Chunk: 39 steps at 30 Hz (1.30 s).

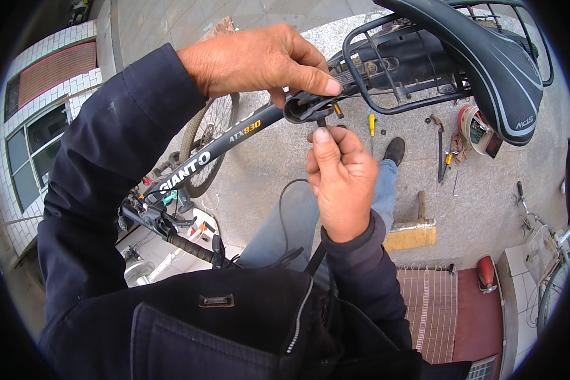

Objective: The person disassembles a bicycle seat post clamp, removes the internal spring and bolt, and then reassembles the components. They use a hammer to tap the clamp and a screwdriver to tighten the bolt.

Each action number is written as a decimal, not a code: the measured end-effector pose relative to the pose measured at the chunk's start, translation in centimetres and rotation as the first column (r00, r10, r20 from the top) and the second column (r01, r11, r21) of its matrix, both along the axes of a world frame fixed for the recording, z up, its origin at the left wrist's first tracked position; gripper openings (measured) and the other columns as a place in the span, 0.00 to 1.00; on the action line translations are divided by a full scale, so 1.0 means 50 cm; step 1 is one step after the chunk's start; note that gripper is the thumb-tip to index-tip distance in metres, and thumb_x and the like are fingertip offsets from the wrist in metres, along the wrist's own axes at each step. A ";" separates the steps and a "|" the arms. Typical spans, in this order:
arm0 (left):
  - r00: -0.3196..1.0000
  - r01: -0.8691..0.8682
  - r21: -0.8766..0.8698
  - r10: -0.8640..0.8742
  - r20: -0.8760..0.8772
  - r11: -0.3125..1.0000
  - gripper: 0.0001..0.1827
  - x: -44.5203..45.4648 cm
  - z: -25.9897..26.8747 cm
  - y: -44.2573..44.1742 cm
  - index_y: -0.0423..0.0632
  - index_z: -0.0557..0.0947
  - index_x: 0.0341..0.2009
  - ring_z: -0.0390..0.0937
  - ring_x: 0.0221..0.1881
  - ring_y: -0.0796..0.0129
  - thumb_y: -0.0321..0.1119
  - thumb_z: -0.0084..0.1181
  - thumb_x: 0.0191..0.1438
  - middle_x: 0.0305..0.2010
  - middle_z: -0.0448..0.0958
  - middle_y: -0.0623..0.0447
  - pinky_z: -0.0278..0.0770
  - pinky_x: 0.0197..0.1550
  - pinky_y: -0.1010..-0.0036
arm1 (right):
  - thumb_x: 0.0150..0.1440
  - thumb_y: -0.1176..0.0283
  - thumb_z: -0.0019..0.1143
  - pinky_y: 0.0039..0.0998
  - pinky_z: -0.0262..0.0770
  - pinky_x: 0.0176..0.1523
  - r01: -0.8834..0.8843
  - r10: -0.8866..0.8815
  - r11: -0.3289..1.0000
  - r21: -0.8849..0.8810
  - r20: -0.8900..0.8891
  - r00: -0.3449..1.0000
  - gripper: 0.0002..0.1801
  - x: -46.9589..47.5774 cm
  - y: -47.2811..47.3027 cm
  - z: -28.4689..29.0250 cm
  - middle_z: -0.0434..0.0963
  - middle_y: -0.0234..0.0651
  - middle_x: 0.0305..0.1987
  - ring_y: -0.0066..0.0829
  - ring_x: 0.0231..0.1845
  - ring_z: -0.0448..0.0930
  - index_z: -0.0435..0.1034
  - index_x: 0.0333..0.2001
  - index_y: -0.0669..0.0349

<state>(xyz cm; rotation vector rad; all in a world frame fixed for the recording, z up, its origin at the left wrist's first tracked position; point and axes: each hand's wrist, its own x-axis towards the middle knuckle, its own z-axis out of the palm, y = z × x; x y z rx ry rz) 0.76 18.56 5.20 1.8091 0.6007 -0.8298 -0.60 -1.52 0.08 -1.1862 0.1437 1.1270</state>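
Note:
A black bicycle frame tube bearing printed lettering slants across the view. At its upper end is a dark, open, ring-shaped part with dark strips inside. My left hand holds this part from above, thumb along its top edge; some of its fingers are hidden behind. Just below, my right hand pinches a short dark piece against the part's lower rim between thumb and fingers. Whether that piece belongs to the ring or is separate, I cannot tell.
A black saddle and a metal rear rack are at the upper right. On the ground are a yellow screwdriver, a hammer, a tub of tools and a yellow-topped wooden stool. The handlebar lies lower left.

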 end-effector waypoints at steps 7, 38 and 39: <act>0.995 0.104 0.013 -0.104 0.006 0.994 0.21 0.003 0.011 0.006 0.40 0.84 0.42 0.74 0.29 0.74 0.48 0.58 0.57 0.29 0.80 0.54 0.74 0.31 0.77 | 0.64 0.63 0.51 0.15 0.50 0.19 -0.010 0.045 0.990 0.138 -0.260 0.965 0.14 0.020 -0.011 -0.003 0.64 0.21 0.19 0.07 0.17 0.58 0.70 0.35 0.65; 0.948 0.219 0.145 -0.246 0.203 0.965 0.21 -0.014 0.015 -0.017 0.39 0.81 0.45 0.72 0.31 0.74 0.45 0.50 0.63 0.32 0.79 0.53 0.75 0.36 0.76 | 0.66 0.62 0.46 0.18 0.50 0.18 0.127 -0.055 0.988 -0.090 0.563 0.825 0.18 -0.025 0.037 -0.023 0.59 0.20 0.15 0.10 0.15 0.56 0.67 0.27 0.62; 0.947 0.214 0.155 -0.244 0.207 0.964 0.21 -0.015 0.016 -0.018 0.39 0.82 0.45 0.72 0.31 0.74 0.45 0.50 0.63 0.32 0.79 0.54 0.75 0.36 0.75 | 0.66 0.62 0.45 0.18 0.50 0.18 0.085 -0.064 0.996 -0.029 0.425 0.903 0.18 -0.019 0.030 -0.027 0.59 0.20 0.15 0.10 0.14 0.56 0.67 0.26 0.62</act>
